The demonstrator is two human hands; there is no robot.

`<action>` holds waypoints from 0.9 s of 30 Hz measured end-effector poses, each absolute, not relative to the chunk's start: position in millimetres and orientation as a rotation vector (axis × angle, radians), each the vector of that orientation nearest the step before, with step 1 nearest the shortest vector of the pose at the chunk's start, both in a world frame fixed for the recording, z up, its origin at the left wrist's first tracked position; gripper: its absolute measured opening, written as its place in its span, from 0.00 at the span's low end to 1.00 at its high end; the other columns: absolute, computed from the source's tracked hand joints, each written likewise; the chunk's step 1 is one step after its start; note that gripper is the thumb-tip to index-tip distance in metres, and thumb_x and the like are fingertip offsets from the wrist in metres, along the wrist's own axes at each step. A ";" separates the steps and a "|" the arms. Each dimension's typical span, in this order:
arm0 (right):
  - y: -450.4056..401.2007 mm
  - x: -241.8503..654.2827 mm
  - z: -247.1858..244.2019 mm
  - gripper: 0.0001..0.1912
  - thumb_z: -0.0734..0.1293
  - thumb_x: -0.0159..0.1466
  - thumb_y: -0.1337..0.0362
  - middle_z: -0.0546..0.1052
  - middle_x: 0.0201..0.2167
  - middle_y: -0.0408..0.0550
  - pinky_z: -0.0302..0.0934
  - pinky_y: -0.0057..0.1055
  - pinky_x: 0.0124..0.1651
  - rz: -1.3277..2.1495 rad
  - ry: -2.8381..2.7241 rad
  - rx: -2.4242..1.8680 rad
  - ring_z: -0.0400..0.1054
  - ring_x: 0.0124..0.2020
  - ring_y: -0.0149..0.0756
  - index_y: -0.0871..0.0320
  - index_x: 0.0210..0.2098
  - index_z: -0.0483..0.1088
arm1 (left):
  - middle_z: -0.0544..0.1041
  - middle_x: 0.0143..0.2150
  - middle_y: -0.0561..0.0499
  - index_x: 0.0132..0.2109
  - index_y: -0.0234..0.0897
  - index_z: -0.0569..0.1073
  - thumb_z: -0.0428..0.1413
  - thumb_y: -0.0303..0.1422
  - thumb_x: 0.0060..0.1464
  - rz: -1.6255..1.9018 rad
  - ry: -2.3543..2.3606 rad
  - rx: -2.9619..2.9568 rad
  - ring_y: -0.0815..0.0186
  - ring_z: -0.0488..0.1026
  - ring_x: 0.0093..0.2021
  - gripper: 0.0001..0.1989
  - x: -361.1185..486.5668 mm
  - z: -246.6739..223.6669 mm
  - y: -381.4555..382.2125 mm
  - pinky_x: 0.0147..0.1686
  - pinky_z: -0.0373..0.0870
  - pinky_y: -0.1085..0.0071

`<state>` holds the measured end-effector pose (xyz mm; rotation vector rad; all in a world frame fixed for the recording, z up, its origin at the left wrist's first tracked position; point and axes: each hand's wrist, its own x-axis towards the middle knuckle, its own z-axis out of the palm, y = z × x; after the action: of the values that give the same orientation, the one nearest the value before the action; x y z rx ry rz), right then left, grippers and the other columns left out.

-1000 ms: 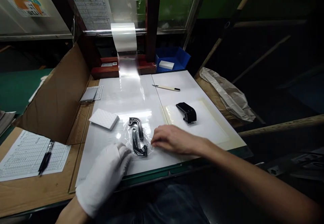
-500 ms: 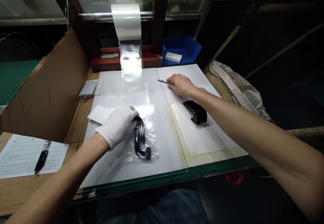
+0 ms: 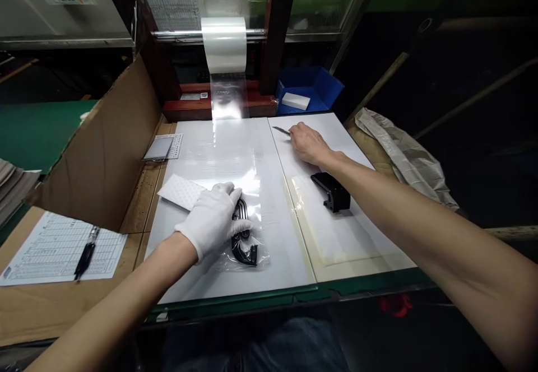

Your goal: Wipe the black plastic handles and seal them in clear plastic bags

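A white work surface (image 3: 286, 265) spreads across the middle, with a brown cardboard panel (image 3: 101, 148) at its left. Beyond its far edge are a roll of clear film (image 3: 225, 47) and a blue bin (image 3: 313, 92) containing 1 white block (image 3: 296, 101). The left hand (image 3: 214, 218), in a white glove, lies over 2 black curved parts (image 3: 245, 253) in a clear bag on the surface, thumb and fingers apart; I cannot tell whether it grips them. The bare right hand (image 3: 309, 143) is closed around a slim knife (image 3: 281, 131), blade pointing left. Nearer the front edge sits 1 black bracket (image 3: 332, 191), and a white pad (image 3: 181, 191) lies just beside the glove.
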<state>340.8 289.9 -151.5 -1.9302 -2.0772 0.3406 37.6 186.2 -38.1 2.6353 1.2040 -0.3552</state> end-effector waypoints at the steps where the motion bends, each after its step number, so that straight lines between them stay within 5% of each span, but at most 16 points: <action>1: 288.7 340.7 -147.1 0.17 0.54 0.72 0.66 0.72 0.48 0.62 0.62 0.46 0.51 0.324 -2.036 -1.940 0.67 0.47 0.50 0.64 0.51 0.70 | 0.73 0.52 0.31 0.55 0.28 0.72 0.58 0.53 0.56 -0.354 1.224 2.638 0.42 0.72 0.47 0.33 38.5 -39.4 182.8 0.43 0.73 0.50; 7: 275.6 332.8 -94.7 0.15 0.57 0.72 0.60 0.74 0.43 0.54 0.63 0.39 0.44 0.323 -1.985 -1.778 0.70 0.41 0.45 0.56 0.48 0.72 | 0.78 0.45 0.39 0.59 0.33 0.70 0.64 0.50 0.53 -0.179 1.373 2.580 0.50 0.76 0.40 0.34 36.5 -29.5 182.1 0.37 0.76 0.57; 13: 267.8 278.6 -63.0 0.10 0.66 0.70 0.63 0.77 0.44 0.46 0.61 0.32 0.44 0.405 -2.265 -1.481 0.72 0.41 0.38 0.51 0.48 0.77 | 0.69 0.66 0.37 0.72 0.35 0.53 0.60 0.42 0.59 0.235 1.466 2.540 0.52 0.65 0.65 0.40 18.3 -26.7 261.0 0.65 0.63 0.56; 17: 292.7 228.6 -66.7 0.09 0.66 0.70 0.64 0.77 0.43 0.47 0.59 0.31 0.40 0.431 -2.372 -1.442 0.72 0.39 0.38 0.52 0.46 0.79 | 0.62 0.71 0.37 0.74 0.34 0.47 0.65 0.42 0.51 0.067 1.385 2.461 0.50 0.59 0.71 0.52 8.7 -52.1 307.1 0.66 0.62 0.59; 22: 315.3 213.5 -89.0 0.11 0.64 0.71 0.63 0.77 0.41 0.49 0.60 0.32 0.39 0.504 -2.384 -1.465 0.71 0.39 0.39 0.52 0.45 0.79 | 0.60 0.72 0.36 0.73 0.38 0.50 0.63 0.50 0.50 -0.115 1.348 2.418 0.44 0.50 0.74 0.51 -1.0 -72.9 318.2 0.68 0.57 0.50; 27: 298.2 285.2 -109.2 0.11 0.64 0.70 0.63 0.77 0.40 0.47 0.63 0.36 0.43 0.550 -2.279 -1.636 0.71 0.39 0.40 0.52 0.43 0.79 | 0.58 0.72 0.33 0.74 0.37 0.49 0.62 0.51 0.50 -0.140 1.345 2.414 0.42 0.53 0.73 0.52 -6.0 -74.6 320.0 0.68 0.56 0.50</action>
<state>285.2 298.2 -109.2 -1.6363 -2.2795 0.5498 -6.0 320.0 -74.6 2.4137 1.3451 -0.1402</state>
